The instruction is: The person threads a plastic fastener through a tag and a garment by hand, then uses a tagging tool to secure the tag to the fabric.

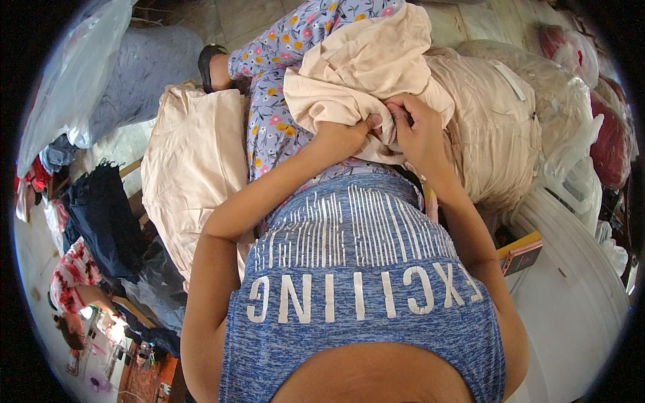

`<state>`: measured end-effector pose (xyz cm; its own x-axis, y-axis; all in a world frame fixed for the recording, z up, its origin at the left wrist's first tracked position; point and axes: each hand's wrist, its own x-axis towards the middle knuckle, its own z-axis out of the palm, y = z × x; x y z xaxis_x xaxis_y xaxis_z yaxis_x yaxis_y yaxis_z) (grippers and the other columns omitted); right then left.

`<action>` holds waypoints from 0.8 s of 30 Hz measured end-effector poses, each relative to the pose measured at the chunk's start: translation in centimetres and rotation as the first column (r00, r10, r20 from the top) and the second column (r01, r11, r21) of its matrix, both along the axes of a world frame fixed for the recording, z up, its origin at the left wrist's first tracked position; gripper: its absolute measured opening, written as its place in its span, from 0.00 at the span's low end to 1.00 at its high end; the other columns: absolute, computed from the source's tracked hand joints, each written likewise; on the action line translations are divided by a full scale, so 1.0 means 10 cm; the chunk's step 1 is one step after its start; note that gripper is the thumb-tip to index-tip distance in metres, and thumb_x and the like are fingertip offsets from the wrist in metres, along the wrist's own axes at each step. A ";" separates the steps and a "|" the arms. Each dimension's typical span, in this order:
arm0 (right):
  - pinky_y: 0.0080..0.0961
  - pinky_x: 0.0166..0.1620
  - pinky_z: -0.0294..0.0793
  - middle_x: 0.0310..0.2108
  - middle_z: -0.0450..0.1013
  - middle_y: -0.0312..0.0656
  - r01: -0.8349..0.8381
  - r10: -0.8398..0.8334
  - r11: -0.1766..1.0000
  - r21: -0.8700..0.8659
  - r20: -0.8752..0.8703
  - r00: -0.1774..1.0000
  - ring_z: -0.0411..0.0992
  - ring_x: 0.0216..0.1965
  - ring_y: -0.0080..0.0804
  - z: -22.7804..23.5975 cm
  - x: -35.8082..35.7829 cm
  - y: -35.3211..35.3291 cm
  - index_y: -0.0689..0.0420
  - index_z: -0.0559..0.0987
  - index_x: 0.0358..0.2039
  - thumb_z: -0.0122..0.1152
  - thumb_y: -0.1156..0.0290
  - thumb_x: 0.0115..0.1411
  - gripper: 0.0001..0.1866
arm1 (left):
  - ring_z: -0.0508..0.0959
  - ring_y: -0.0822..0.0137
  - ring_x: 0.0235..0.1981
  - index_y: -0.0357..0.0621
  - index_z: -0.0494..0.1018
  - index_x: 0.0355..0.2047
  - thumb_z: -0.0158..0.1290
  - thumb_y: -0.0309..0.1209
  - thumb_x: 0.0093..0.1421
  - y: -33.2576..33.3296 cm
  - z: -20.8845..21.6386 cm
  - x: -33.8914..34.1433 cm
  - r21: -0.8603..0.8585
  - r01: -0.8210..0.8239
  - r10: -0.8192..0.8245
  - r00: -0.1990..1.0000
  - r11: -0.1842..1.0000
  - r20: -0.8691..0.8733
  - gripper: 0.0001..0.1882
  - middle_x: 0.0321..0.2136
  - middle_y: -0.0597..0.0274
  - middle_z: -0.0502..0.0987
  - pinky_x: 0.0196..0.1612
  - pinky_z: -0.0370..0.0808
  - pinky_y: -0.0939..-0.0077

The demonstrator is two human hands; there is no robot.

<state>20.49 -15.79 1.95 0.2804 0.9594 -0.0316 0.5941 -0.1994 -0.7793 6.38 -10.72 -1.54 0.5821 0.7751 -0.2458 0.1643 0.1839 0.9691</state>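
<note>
A crumpled beige garment (366, 57) lies across my lap, over my flower-patterned trousers (269, 111). My left hand (353, 134) pinches a fold of it near my waist, fingers closed and partly covered by the cloth. Right beside it, my right hand (416, 127) grips the same garment, with thumb and fingers bent together around the gathered fabric. The two hands are close but slightly apart. What part of the garment lies between the fingertips is too small to make out.
Stacked beige garments (487, 127) sit to my right, next to clear plastic bags (571, 101). More beige cloth (195, 148) lies at my left. A phone-like item (523, 257) rests on a white plastic chair (571, 295). Another person (77, 282) works at far left, past dark cloth (104, 218).
</note>
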 end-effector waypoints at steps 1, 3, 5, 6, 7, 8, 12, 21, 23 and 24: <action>0.22 0.26 0.67 0.23 0.72 0.44 0.001 -0.001 1.000 0.009 -0.056 0.998 0.69 0.21 0.30 -0.05 0.01 0.00 0.62 0.74 0.30 0.54 0.75 0.50 0.06 | 0.70 0.77 0.19 0.39 0.72 0.28 0.53 0.31 0.53 0.01 0.03 0.03 0.190 0.002 -0.002 1.000 0.982 0.000 0.08 0.23 0.63 0.74 0.19 0.65 0.85; 0.20 0.23 0.65 0.21 0.72 0.43 0.006 -0.001 1.000 0.026 -0.165 0.986 0.68 0.19 0.26 -0.12 0.04 0.00 0.62 0.74 0.30 0.53 0.74 0.52 0.06 | 0.70 0.77 0.19 0.38 0.72 0.29 0.53 0.30 0.53 0.07 0.11 0.02 -0.215 0.025 -0.047 0.994 0.976 -0.097 0.08 0.23 0.64 0.74 0.19 0.65 0.84; 0.16 0.21 0.63 0.19 0.71 0.39 0.093 -0.161 0.982 -0.167 -0.464 0.871 0.65 0.16 0.21 -0.06 0.06 0.03 0.62 0.74 0.29 0.52 0.73 0.54 0.06 | 0.70 0.77 0.19 0.37 0.72 0.29 0.54 0.31 0.52 0.08 0.18 -0.01 -0.417 -0.018 -0.011 0.998 0.909 -0.068 0.09 0.22 0.64 0.74 0.20 0.66 0.85; 0.14 0.19 0.61 0.18 0.70 0.37 0.110 -0.253 0.957 -0.270 -0.583 0.772 0.64 0.15 0.19 -0.01 0.08 0.04 0.62 0.75 0.29 0.51 0.73 0.54 0.07 | 0.71 0.76 0.19 0.37 0.72 0.28 0.55 0.31 0.51 0.04 0.12 -0.04 -0.431 -0.050 0.054 0.999 0.901 -0.002 0.10 0.21 0.65 0.73 0.21 0.66 0.85; 0.09 0.17 0.56 0.18 0.69 0.33 0.104 -0.257 0.959 -0.263 -0.660 0.706 0.60 0.13 0.14 0.04 0.09 0.05 0.61 0.75 0.29 0.50 0.70 0.56 0.08 | 0.71 0.76 0.19 0.36 0.72 0.28 0.55 0.32 0.50 0.02 0.14 -0.05 -0.449 -0.076 0.116 0.991 0.890 0.063 0.11 0.21 0.65 0.73 0.21 0.67 0.85; 0.09 0.17 0.55 0.19 0.69 0.33 0.111 -0.270 0.958 -0.266 -0.697 0.664 0.61 0.13 0.14 0.08 0.11 0.07 0.61 0.74 0.29 0.50 0.70 0.55 0.08 | 0.71 0.76 0.19 0.36 0.72 0.28 0.55 0.32 0.49 0.02 0.17 -0.08 -0.413 -0.068 0.080 0.997 0.908 0.012 0.11 0.21 0.64 0.73 0.21 0.67 0.85; 0.09 0.17 0.55 0.21 0.69 0.34 0.067 -0.243 0.968 -0.240 -0.848 0.471 0.62 0.16 0.14 0.23 0.19 0.14 0.60 0.74 0.28 0.50 0.71 0.54 0.07 | 0.72 0.74 0.21 0.35 0.71 0.29 0.55 0.30 0.47 0.02 0.18 -0.25 -0.331 -0.017 0.010 1.000 0.943 -0.021 0.11 0.22 0.63 0.73 0.23 0.68 0.82; 0.14 0.24 0.60 0.20 0.67 0.34 -0.086 0.047 0.992 -0.096 -0.347 0.937 0.60 0.19 0.19 0.24 -0.04 0.22 0.61 0.74 0.28 0.59 0.75 0.47 0.07 | 0.73 0.71 0.32 0.33 0.66 0.38 0.53 0.24 0.49 0.04 0.24 -0.26 -0.336 0.058 -0.021 0.993 0.940 0.113 0.16 0.32 0.61 0.73 0.34 0.71 0.80; 0.17 0.25 0.62 0.21 0.68 0.37 -0.099 0.092 0.995 -0.017 -0.242 0.966 0.64 0.20 0.23 0.15 -0.07 0.18 0.62 0.74 0.27 0.59 0.75 0.46 0.06 | 0.72 0.71 0.30 0.33 0.67 0.35 0.54 0.26 0.49 0.04 0.23 -0.25 -0.367 0.004 0.040 0.993 0.930 0.112 0.13 0.29 0.61 0.72 0.32 0.70 0.79; 0.18 0.26 0.63 0.21 0.68 0.39 -0.098 0.103 0.995 0.035 -0.211 0.972 0.65 0.21 0.26 0.10 -0.08 0.17 0.62 0.74 0.27 0.58 0.76 0.46 0.06 | 0.72 0.71 0.28 0.34 0.68 0.32 0.55 0.27 0.49 0.04 0.22 -0.21 -0.365 -0.038 0.075 0.993 0.930 0.086 0.12 0.26 0.62 0.72 0.30 0.69 0.78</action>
<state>19.70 -14.08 2.92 0.1719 0.9835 -0.0563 0.4304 -0.1263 -0.8937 4.27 -10.35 0.63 0.5751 0.6763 -0.4602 0.0519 0.5313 0.8456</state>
